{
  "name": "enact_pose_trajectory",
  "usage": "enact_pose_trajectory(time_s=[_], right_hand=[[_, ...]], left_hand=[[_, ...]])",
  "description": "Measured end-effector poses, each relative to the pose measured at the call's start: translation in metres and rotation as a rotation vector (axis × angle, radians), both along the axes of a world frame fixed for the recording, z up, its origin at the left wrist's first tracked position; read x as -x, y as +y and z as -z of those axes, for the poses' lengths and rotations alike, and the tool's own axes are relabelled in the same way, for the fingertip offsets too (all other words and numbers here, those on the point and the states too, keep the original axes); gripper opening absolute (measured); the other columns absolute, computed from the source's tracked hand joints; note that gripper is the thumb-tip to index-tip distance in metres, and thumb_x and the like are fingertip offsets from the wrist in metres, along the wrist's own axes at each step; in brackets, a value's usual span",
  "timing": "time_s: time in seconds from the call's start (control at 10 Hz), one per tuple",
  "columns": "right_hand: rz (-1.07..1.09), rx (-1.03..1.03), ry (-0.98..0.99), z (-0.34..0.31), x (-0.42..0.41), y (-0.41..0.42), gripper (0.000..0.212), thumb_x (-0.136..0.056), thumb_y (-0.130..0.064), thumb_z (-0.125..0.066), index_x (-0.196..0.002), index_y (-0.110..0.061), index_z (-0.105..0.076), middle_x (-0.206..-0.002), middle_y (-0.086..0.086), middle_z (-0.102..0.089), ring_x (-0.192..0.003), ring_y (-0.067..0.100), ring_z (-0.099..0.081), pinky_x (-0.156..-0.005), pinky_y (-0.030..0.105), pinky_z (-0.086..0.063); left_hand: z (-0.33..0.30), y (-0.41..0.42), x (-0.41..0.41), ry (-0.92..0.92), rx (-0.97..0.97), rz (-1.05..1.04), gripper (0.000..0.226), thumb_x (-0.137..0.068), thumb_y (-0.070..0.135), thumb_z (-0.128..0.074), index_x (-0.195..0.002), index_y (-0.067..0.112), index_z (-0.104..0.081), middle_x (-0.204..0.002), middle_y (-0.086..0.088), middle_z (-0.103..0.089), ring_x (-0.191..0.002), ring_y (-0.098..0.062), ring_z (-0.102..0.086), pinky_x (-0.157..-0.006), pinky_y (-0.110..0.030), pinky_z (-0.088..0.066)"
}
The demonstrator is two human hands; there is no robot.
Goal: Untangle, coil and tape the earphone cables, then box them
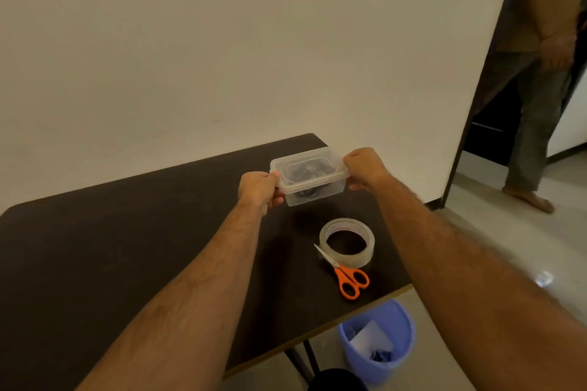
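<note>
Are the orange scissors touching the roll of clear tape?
Touching. The head view shows the orange-handled scissors with their blades resting against the clear tape roll's near rim.

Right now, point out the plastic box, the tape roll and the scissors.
plastic box [309, 170]: head view, on the clear lid.
tape roll [368, 240]: head view, on the right side of the ring.
scissors [349, 279]: head view, on the orange handles.
</note>
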State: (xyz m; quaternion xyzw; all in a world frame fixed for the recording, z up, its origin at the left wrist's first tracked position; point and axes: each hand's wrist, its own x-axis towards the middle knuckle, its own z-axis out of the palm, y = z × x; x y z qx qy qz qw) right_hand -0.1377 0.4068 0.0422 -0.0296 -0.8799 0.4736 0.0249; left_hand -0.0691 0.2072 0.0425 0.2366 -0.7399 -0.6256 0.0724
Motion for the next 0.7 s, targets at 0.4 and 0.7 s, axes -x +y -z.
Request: enact_pose_trajectory(time_s=[0.4,0.7], right_hand=[[0.066,-0.075,-0.013,0.043,0.025,0.03,0.023,-0.1,-0.022,-0.05,-0.094,-0.009,-0.068,-0.094,0.011,-0.067,-0.083,0.027,-0.066,-0.076,0.04,-0.062],[0.101,-0.274,0.133,0.026,-0.001,0.018,0.034,-0.106,-0.022,-0.034,-0.118,-0.001,-0.058,-0.116,0.021,-0.061,-0.105,0.036,-0.058,-0.091,0.045,-0.049]], left_hand=[[0.032,0.028,0.035,-0.139,-0.053,0.023,0.02,-0.097,0.024,-0.061,-0.112,0.013,-0.065,-0.097,-0.007,-0.067,-0.079,-0.015,-0.066,-0.061,-0.025,-0.057],[0.035,0.015,0.019,-0.107,0.407,-0.005,0.041,-0.098,0.049,-0.05,-0.113,0.013,-0.064,-0.092,-0.004,-0.066,-0.081,-0.018,-0.068,-0.082,-0.037,-0.06]])
